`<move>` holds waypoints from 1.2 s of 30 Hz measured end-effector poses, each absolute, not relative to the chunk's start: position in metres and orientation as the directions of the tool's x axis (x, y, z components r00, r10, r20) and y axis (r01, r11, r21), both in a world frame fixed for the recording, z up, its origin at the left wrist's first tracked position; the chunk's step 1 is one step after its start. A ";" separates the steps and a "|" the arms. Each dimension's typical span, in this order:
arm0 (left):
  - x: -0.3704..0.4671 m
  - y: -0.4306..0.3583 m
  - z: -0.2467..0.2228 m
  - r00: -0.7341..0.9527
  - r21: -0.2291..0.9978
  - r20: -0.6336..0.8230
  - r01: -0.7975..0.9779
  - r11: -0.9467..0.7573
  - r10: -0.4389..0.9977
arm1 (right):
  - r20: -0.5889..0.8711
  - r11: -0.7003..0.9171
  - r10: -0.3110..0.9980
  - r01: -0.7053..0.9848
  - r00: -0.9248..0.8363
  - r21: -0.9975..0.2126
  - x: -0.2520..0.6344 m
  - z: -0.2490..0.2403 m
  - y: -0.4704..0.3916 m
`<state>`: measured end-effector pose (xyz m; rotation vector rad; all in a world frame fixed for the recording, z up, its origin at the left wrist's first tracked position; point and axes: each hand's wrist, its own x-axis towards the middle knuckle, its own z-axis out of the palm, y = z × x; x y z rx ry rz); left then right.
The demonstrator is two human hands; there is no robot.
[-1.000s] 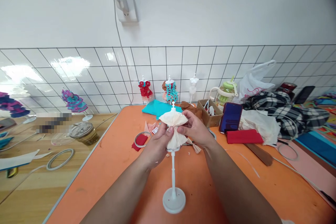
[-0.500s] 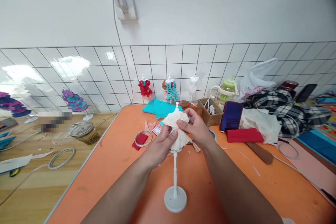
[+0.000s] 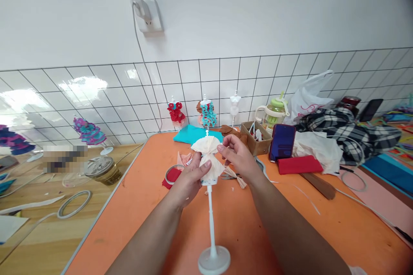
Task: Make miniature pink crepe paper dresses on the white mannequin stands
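Observation:
A small white mannequin stand rises from the orange tabletop, leaning slightly. Cream pleated paper fans out over its upper body, pinched at the waist and flaring below. My left hand grips the dressed mannequin at its waist from the left, thumb in front and fingers partly hidden behind. On the right side, my right hand has thumb and forefinger pinched at the edge of the upper cream fan.
Behind stand mannequins in red and turquoise and a bare white one. Turquoise paper, a cardboard box, a phone and a red folded piece lie around. Scissors rest behind the stand.
My right hand has drawn back from the mannequin's middle to the fan's right edge. The upper cream paper is spread wider, and the stand's base has come nearer. The view has shifted slightly.

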<state>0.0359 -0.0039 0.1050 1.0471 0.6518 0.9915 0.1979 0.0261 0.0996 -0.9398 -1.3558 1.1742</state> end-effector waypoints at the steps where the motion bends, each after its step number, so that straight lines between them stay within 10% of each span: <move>1: 0.036 -0.003 0.105 0.406 0.933 0.011 -0.334 0.137 0.914 | 0.233 0.227 0.966 -0.060 -0.112 -0.972 0.198 0.100 0.026; 22: 0.039 -0.008 0.101 0.379 0.958 0.145 0.178 -0.225 0.914 | 0.637 0.590 0.769 0.316 0.061 -0.743 0.193 0.111 0.011; 36: 0.028 0.001 0.094 0.443 0.990 -0.090 -0.059 0.129 0.892 | 0.555 0.576 0.817 0.261 -0.154 -0.775 0.204 0.114 0.016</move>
